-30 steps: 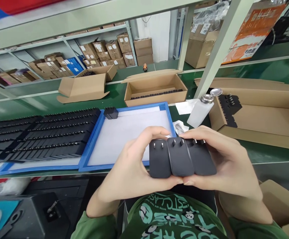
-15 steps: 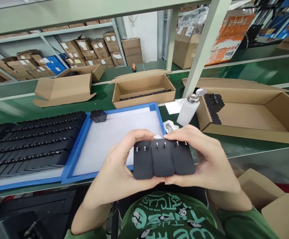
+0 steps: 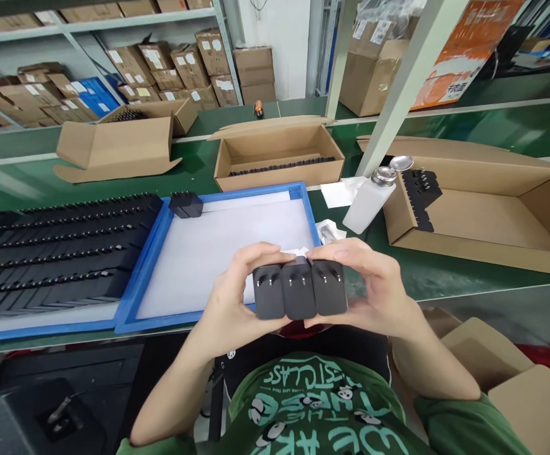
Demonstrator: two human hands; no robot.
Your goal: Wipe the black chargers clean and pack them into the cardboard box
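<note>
Three black power adapters (image 3: 298, 297) stand side by side between my hands, their metal prongs facing up toward me. My left hand (image 3: 239, 297) grips the row from the left, thumb below and fingers along the top edge. From the other side my right hand (image 3: 374, 287) closes on the right end the same way. A bit of white paper shows behind the upper fingertips. Beyond my hands lies a blue-rimmed tray (image 3: 310, 218) with a white lining, and a small group of black adapters (image 3: 186, 205) sits in its far left corner.
Rows of black adapters (image 3: 57, 253) fill another tray at left. A white pump bottle (image 3: 368, 203) and crumpled tissue (image 3: 330, 232) stand right of the tray. Open cartons, one in the middle (image 3: 279, 177) and one at right (image 3: 483, 246), hold adapters. A slanted post (image 3: 412, 88) rises behind the bottle.
The three adapters have tilted, so their pronged ends face me more, and they sit slightly higher in view. Both hands still grip them. The camera view has shifted downward.
</note>
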